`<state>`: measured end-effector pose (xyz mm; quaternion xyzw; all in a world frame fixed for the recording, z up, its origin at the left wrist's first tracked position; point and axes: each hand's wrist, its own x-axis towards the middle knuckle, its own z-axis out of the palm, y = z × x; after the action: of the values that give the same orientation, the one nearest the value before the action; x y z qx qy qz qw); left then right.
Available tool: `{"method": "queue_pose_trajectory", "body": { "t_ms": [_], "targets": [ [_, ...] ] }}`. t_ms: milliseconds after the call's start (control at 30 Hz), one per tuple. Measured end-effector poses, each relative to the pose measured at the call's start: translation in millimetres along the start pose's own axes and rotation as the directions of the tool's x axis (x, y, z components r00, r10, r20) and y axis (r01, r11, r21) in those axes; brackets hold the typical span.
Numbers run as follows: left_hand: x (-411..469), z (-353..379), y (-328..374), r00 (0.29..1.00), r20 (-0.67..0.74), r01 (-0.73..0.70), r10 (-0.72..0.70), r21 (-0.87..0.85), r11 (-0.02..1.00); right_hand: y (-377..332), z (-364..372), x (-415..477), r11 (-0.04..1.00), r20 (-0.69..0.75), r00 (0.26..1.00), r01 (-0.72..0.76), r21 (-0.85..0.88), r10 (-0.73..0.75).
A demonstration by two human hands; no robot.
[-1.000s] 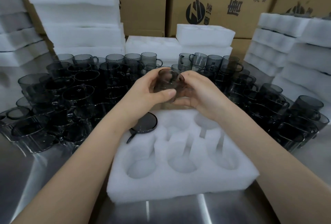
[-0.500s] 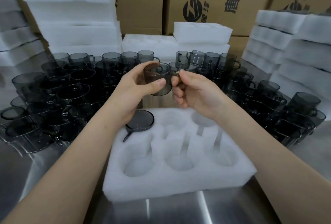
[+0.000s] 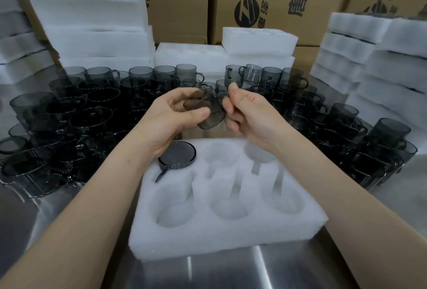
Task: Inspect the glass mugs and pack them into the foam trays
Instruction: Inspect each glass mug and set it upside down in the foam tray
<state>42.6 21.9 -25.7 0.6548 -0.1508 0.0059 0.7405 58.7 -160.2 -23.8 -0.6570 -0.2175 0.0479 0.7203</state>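
I hold one smoky grey glass mug [image 3: 213, 113] in the air above the far edge of the white foam tray [image 3: 231, 226]. My left hand [image 3: 171, 115] grips its body, thumb on the near wall and fingers showing through the glass. My right hand [image 3: 249, 110] pinches the mug's right side, where its handle seems to be. The mug is tilted. One mug [image 3: 177, 154] sits upside down in the tray's far-left pocket, its handle lying in the slot. The tray's other pockets hold nothing.
Several grey mugs crowd the steel table [image 3: 208, 272] at the left [image 3: 69, 122], the back and the right [image 3: 346, 131]. Stacks of white foam trays stand at the left [image 3: 92, 23], middle back [image 3: 258, 37] and right [image 3: 369, 57]. Cardboard boxes [image 3: 277, 0] form the back wall.
Both hands have turned the mug: it has tipped further over between them and dropped slightly. The tray and the packed mug have not moved.
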Motion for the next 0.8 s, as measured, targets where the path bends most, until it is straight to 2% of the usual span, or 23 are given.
{"method": "queue_pose_trajectory", "body": {
  "t_ms": [133,267,333,500,567,667,800],
  "targets": [
    [-1.1,4.7,-0.4,1.000,0.001,-0.027,0.027,0.169,0.985,-1.1,1.5,0.7,0.988,-0.149,0.988,-0.051,-0.148,0.029],
    [-2.9,3.5,2.1,0.998,0.029,-0.064,0.061,0.076,0.995,-4.4,2.3,-1.5,1.000,-0.159,0.987,0.024,0.005,-0.023],
    [-4.2,3.1,4.2,0.996,0.048,-0.080,0.077,0.063,0.995,-5.0,2.4,-1.2,1.000,-0.172,0.985,0.020,-0.024,-0.023],
    [-5.9,3.6,5.0,0.995,-0.005,-0.097,0.097,0.053,0.994,-4.4,2.0,-2.9,0.995,0.060,0.993,-0.104,0.010,0.103],
    [-5.8,5.8,4.0,0.988,0.005,-0.152,0.152,0.125,0.981,-5.8,3.5,-3.5,0.994,0.074,0.991,-0.114,0.001,0.113],
    [-7.1,11.7,3.1,0.974,0.065,-0.228,0.218,0.322,0.919,-4.3,4.2,-3.6,0.995,0.066,0.993,-0.097,-0.012,0.098],
    [-9.1,15.3,2.5,0.973,0.074,-0.219,0.218,0.580,0.785,0.1,8.1,-4.4,0.989,0.010,0.999,0.043,-0.139,-0.042]
  ]
}}
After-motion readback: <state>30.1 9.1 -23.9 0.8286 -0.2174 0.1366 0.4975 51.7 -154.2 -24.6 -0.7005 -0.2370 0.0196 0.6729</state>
